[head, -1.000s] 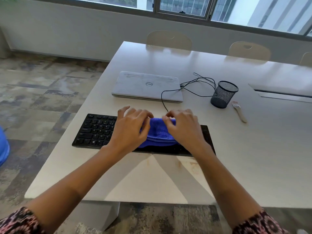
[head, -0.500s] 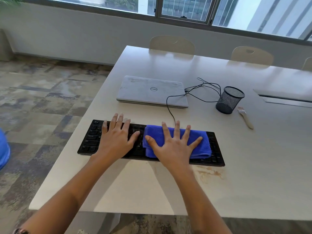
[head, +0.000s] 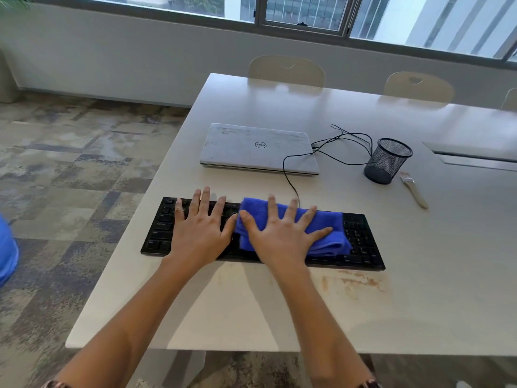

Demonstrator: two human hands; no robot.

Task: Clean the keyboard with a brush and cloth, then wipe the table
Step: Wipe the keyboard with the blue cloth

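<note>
A black keyboard [head: 361, 242] lies across the near part of the white table [head: 447, 275]. A folded blue cloth [head: 327, 236] lies on its middle and right keys. My right hand [head: 282, 233] presses flat on the cloth with fingers spread. My left hand [head: 201, 228] rests flat on the keyboard's left keys, fingers straight, its thumb beside the cloth's left edge. A small brush [head: 414, 189] with a pale handle lies on the table to the far right, away from both hands.
A closed white laptop [head: 257, 148] sits behind the keyboard, with black cables [head: 341, 141] looping to its right. A black mesh pen cup [head: 387, 161] stands next to the brush. Brownish stains [head: 352, 284] mark the table in front of the keyboard. Chairs line the far edge.
A second ago both hands were bunched around the cloth. They have since flattened: the cloth is spread along the keyboard under my right hand, and my left hand has moved onto the left keys.
</note>
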